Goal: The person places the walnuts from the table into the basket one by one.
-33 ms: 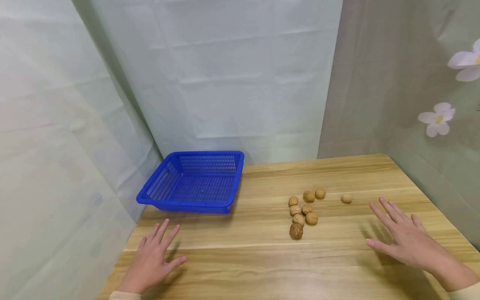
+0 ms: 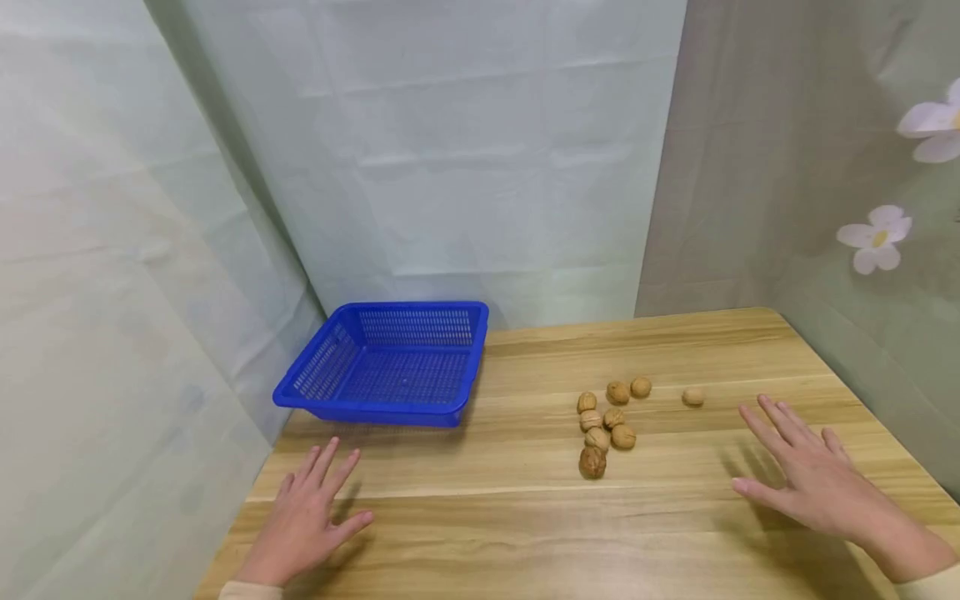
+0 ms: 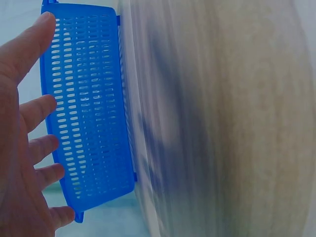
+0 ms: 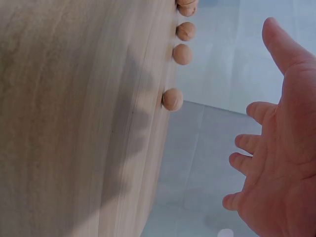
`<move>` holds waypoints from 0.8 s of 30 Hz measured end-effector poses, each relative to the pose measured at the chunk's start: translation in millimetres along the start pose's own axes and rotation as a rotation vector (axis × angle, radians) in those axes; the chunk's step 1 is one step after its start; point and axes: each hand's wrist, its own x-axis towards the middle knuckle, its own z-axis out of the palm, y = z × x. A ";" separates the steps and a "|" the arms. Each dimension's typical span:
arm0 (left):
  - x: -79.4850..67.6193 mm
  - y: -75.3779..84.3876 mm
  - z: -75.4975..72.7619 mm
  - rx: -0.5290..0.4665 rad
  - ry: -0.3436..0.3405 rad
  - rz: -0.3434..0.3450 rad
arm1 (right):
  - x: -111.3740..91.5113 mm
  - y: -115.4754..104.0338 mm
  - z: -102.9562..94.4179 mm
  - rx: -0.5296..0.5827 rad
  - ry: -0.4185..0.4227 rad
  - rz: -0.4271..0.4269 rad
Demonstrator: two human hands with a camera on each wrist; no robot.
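Note:
Fingers spread, my left hand (image 2: 303, 521) hovers above the table just in front of a blue slotted plastic basket (image 2: 465, 408). In the left wrist view the basket's side wall (image 3: 89, 113) shows beyond the fingers. My right hand (image 2: 813, 479) is held over the table's right side, fingers apart and holding nothing. The nearest thing to it is a single walnut (image 2: 693, 397), which also appears as the lone walnut (image 4: 172, 99) in the right wrist view. Several more walnuts (image 2: 613, 418) lie in a loose cluster left of that one, with a darker walnut (image 2: 592, 462) at the front.
The wooden table (image 2: 525, 533) ends at a rounded back right corner. Pale cloth (image 2: 465, 167) hangs behind it and along the left, and a grey-green cloth with white flowers (image 2: 873, 239) hangs on the right. The basket stands at the back left, close to the cloth.

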 end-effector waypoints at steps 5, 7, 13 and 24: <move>1.8 1.2 0.3 -0.002 0.006 0.002 | 2.0 -0.8 0.8 0.012 0.000 0.002; 2.3 1.8 0.9 -0.005 0.000 -0.001 | 3.1 -1.3 1.4 0.022 -0.003 0.003; 2.6 2.7 4.0 -0.002 -0.004 -0.001 | 4.7 -2.3 3.5 0.051 -0.024 0.014; 1.2 2.8 5.2 -0.008 0.043 0.021 | 19.0 -13.8 9.3 0.089 -0.037 -0.018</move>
